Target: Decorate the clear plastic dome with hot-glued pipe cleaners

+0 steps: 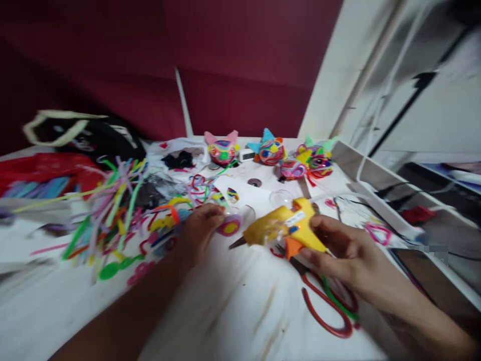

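My right hand [341,250] is closed round the handle of a yellow hot glue gun [278,223], its dark nozzle pointing left and its orange trigger near my fingers. Pinched in my left hand [205,225] is a clear plastic ball half [236,218], bearing a purple and pink coil with a yellow centre. A small space separates the nozzle from this piece. Below the glue gun lie scissors [326,306] with red handles, partly covered by my right hand. Another clear round piece [281,198] rests just behind the gun.
Several colourful animal-like balls, one a pink-eared ball [223,149], line the table's back. Pipe cleaners [112,200] are heaped on the left, near a black bag [86,135]. On the right are a white tray [387,200] with cables and a dark phone-like slab [432,276].
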`<state>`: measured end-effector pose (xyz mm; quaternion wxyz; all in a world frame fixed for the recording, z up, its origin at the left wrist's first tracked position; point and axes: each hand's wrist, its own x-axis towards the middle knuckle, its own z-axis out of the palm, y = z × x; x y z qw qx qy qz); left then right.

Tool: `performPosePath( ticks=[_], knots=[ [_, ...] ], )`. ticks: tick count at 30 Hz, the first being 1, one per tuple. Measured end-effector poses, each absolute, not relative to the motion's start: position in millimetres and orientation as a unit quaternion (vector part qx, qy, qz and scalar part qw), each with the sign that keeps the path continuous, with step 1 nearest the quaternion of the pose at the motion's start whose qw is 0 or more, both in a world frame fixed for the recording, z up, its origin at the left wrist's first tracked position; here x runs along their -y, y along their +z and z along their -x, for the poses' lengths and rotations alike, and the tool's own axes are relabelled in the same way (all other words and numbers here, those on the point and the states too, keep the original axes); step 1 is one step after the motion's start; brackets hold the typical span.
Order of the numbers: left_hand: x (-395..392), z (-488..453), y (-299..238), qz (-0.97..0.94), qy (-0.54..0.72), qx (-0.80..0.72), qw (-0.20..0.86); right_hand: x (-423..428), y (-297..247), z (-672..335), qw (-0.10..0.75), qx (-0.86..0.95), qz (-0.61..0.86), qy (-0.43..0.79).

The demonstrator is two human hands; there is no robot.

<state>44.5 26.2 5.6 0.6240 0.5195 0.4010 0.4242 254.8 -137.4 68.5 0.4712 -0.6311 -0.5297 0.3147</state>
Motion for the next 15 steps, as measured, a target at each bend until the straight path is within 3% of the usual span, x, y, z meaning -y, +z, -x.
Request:
performPosePath(
  ticks=[15],
  knots=[
    [-22,-44,4,-0.617,0.432,-0.302,0.585,122,21,-248,0.526,0.507,0.645,0.224]
  ],
)
